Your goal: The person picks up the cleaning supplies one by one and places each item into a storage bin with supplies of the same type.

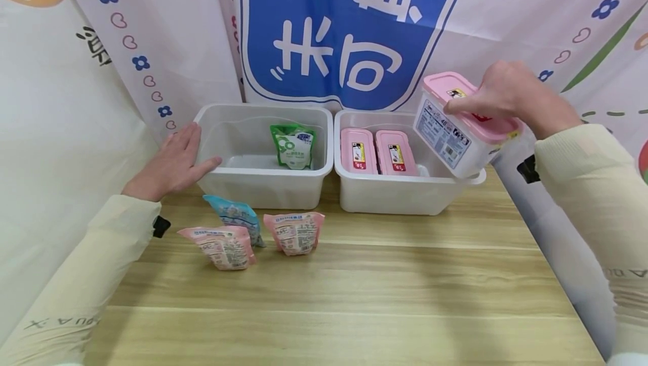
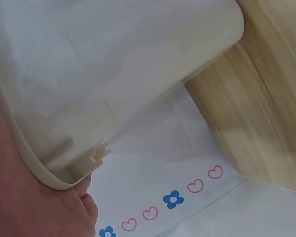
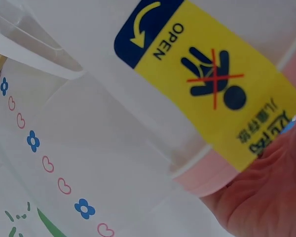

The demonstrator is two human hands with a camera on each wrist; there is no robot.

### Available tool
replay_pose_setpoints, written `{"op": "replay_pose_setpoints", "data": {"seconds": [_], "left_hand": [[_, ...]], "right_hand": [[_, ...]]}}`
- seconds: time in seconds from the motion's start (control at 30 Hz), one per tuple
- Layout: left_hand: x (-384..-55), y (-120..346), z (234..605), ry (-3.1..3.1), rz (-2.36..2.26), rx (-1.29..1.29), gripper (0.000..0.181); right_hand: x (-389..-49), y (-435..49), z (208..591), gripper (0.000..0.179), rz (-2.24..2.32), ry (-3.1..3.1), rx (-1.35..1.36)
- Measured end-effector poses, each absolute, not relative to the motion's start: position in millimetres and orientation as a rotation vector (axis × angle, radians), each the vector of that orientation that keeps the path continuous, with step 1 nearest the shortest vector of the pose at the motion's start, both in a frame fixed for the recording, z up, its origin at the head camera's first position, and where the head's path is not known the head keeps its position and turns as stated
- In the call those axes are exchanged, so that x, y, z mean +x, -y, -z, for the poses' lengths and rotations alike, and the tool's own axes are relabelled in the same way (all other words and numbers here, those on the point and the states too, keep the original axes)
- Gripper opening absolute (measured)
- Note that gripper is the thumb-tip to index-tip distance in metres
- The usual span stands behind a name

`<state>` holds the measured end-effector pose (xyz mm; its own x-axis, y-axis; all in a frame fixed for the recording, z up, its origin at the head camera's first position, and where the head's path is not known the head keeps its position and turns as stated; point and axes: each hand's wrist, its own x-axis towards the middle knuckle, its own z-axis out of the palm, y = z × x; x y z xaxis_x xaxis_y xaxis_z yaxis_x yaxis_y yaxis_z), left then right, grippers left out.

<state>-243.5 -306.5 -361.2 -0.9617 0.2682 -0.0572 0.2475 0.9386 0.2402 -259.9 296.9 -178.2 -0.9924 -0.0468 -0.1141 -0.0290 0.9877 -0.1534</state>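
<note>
My right hand (image 1: 498,93) grips a white plastic box with a pink lid (image 1: 442,132) across its lid. The box hangs tilted over the right end of the right white bin (image 1: 395,194). A yellow sticker (image 3: 212,79) on it fills much of the right wrist view. Inside that bin, two similar pink-lidded boxes (image 1: 358,149) stand side by side. At the left white bin (image 1: 263,186), my left hand (image 1: 174,161) rests on the near left rim, fingers extended and thumb apart. A green-and-white pouch (image 1: 293,147) leans inside the left bin.
Two pink pouches (image 1: 298,234) and a blue pouch (image 1: 235,217) stand on the wooden table (image 1: 354,293) before the left bin. Printed cloth (image 1: 172,28) hangs behind the bins and along the left side. The table's right edge lies beyond the right bin.
</note>
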Motion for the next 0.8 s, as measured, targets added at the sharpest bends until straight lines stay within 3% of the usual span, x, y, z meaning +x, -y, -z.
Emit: {"op": "replay_pose_setpoints", "data": {"seconds": [0.8], "left_hand": [[-244,307,362,-3.006,-0.35,0.386,0.102]], "right_hand": [[-281,-298,204,0.077,0.432,-3.061,0.177]]}}
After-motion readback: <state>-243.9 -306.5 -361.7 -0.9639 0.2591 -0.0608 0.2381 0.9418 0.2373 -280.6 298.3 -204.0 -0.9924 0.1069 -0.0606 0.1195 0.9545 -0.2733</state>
